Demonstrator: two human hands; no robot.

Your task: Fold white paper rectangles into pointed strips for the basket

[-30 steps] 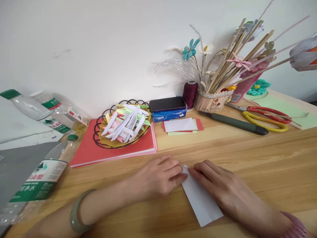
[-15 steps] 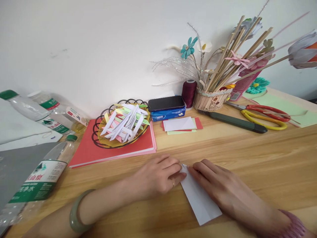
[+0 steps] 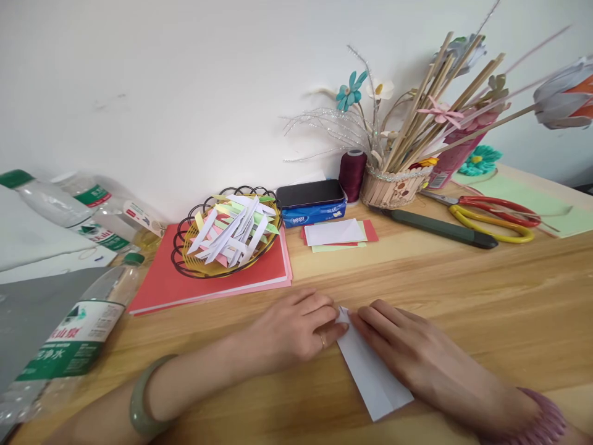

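A white paper strip (image 3: 370,374) lies on the wooden table, slanting toward its front edge, with a small fold at its far end. My left hand (image 3: 303,326), wearing a ring and with a green bangle at the wrist, grips the far left corner, thumb on top and fingers curled. On the other side, my right hand (image 3: 401,340) has its bent fingers closed together on the paper's far right edge. Its fingertips are partly hidden. Beyond my hands is a small stack of white, red and green paper pieces (image 3: 336,232).
A basket (image 3: 178,262) of folded paper strips stands on red sheets (image 3: 152,287). Plastic bottles (image 3: 78,337) lie at left. Behind are a phone (image 3: 310,193) on a blue tissue pack, a thread spool (image 3: 353,176), a stick holder (image 3: 391,187), a green-handled tool (image 3: 440,228) and scissors (image 3: 500,213).
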